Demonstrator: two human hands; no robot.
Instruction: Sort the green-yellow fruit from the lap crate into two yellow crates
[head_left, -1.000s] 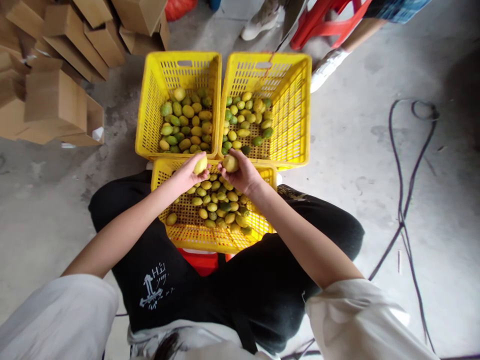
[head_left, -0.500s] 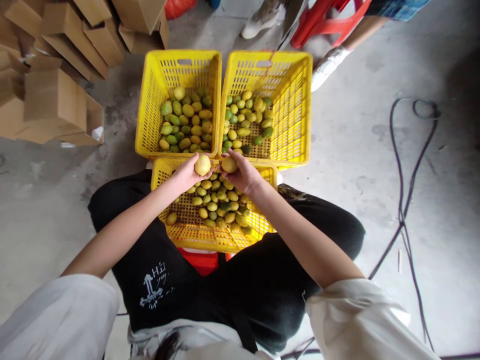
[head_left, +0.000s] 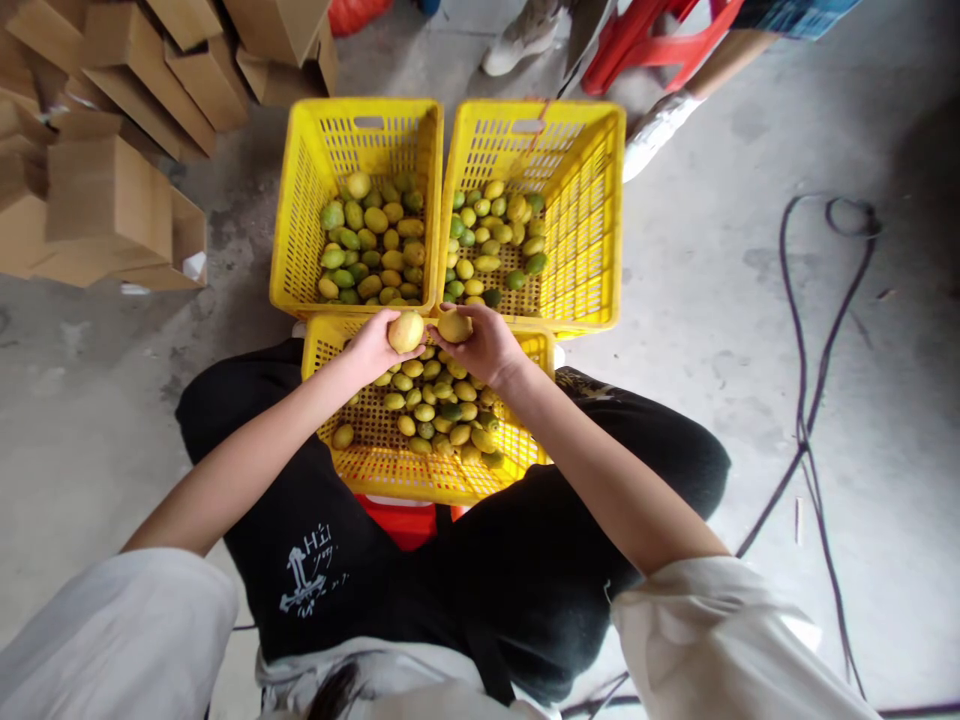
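Fruit (head_left: 376, 221) in green and yellow lies in the left far crate (head_left: 296, 215), the right far crate (head_left: 589, 220) and the near crate (head_left: 409, 477). Boxes (head_left: 109, 195) crowd the floor (head_left: 712, 300) at left; a cable (head_left: 804, 438) loops at right; a red stool (head_left: 613, 62) stands beyond. Left hand (head_left: 373, 347) grips a pale fruit (head_left: 406, 334), right hand (head_left: 493, 348) a yellow fruit (head_left: 454, 326), close together above the near crate's far end, partly hiding its contents. The yellow fruit's long axis runs roughly sideways; the pale one looks nearly round, its axis unclear.
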